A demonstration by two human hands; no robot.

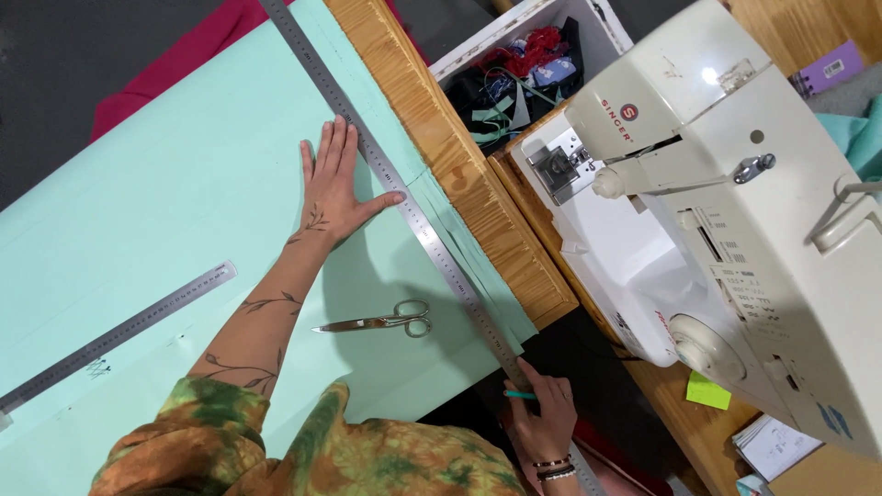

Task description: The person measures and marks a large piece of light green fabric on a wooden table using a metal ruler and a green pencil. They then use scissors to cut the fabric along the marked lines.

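Observation:
My left hand (333,188) lies flat on the mint green fabric (165,220), fingers spread, its thumb pressing against a long metal ruler (413,220) that runs diagonally across the cloth. My right hand (542,413) sits at the ruler's near end, beyond the fabric's edge, pinching a teal pencil (519,395) against it. Steel scissors (381,322) rest on the fabric between the two hands, touched by neither.
A second metal ruler (119,332) lies on the fabric at the left. A wooden table edge (459,174) borders the cloth. A white sewing machine (726,211) fills the right, with a box of fabric scraps (524,64) behind it and a green sticky note (708,390) nearby.

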